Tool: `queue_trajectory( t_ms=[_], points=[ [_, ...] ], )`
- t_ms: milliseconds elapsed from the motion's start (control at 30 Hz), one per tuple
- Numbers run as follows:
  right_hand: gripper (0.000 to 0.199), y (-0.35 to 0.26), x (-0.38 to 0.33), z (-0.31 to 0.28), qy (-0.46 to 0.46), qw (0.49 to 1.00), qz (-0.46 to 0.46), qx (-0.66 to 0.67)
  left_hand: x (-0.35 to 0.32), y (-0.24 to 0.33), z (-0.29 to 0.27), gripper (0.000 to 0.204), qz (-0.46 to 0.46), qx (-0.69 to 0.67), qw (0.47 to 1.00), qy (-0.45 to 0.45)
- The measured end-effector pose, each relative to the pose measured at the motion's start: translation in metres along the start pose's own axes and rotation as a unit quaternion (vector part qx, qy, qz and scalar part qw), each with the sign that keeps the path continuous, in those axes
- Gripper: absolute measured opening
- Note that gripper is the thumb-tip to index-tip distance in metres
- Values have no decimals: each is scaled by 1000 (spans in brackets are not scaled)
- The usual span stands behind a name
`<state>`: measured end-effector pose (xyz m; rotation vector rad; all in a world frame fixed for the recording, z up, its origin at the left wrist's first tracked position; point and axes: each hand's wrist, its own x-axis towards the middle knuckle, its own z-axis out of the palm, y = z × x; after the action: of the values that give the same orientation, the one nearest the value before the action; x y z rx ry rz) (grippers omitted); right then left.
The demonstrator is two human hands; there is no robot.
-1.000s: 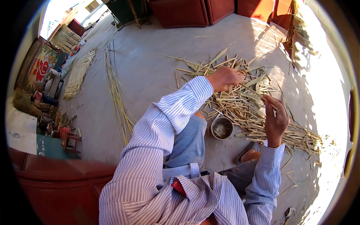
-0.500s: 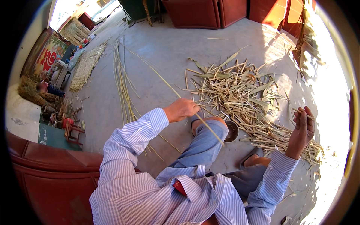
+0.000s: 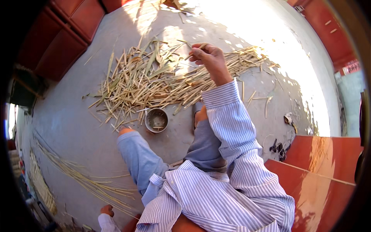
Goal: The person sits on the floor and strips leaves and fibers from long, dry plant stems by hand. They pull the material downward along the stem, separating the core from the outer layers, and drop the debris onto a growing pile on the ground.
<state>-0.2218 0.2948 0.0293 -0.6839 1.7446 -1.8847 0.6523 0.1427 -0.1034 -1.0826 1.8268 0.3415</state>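
Observation:
My right hand (image 3: pixel 209 58) is raised over a wide pile of cut reed scraps (image 3: pixel 154 83) on the concrete floor, with its fingers pinched on a short thin reed strip (image 3: pixel 195 48). My left hand (image 3: pixel 106 210) is stretched far back to the lower left, curled at the near end of a bundle of long reed stalks (image 3: pixel 77 178) lying on the floor. It is too small and too close to the rim to show whether it grips a stalk. A small round metal bowl (image 3: pixel 156 120) stands between my feet, just in front of the scrap pile.
Dark red cabinets (image 3: pixel 65 34) line the far left. Red boards (image 3: pixel 320 166) lie at the right, with small dark objects (image 3: pixel 279 148) beside them. More reed bundles (image 3: pixel 40 185) lie at the far lower left. Bright sunlight covers the floor at the upper right.
The view has swung to the right. My left hand has gone from in front of me, where it held a long reed, back to the lower left. My right hand has risen over the pile.

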Motion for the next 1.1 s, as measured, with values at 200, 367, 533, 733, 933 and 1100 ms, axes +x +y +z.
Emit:
queue_trajectory(
  t_ms=[200, 367, 533, 733, 933, 1100],
  points=[
    [24, 107, -26, -100, 112, 988, 109, 5, 37, 140, -209, 19, 164, -10, 897, 409],
    [16, 267, -100, -165, 215, 925, 303, -83, -12, 299, -387, 15, 213, -20, 790, 575],
    [35, 336, -149, -202, 181, 723, 459, -483, -5, 441, -456, 17, 373, -35, 725, 578],
    [35, 379, -18, -241, 58, 835, 138, -530, 49, 516, -456, 15, 502, -23, 731, 462],
    [40, 339, 158, -152, 78, 941, 292, -154, 102, 483, -440, 19, 440, -21, 820, 364],
    [63, 377, 236, -140, 114, 936, 332, 21, 137, 476, -455, 21, 380, -42, 871, 307]
  ],
)
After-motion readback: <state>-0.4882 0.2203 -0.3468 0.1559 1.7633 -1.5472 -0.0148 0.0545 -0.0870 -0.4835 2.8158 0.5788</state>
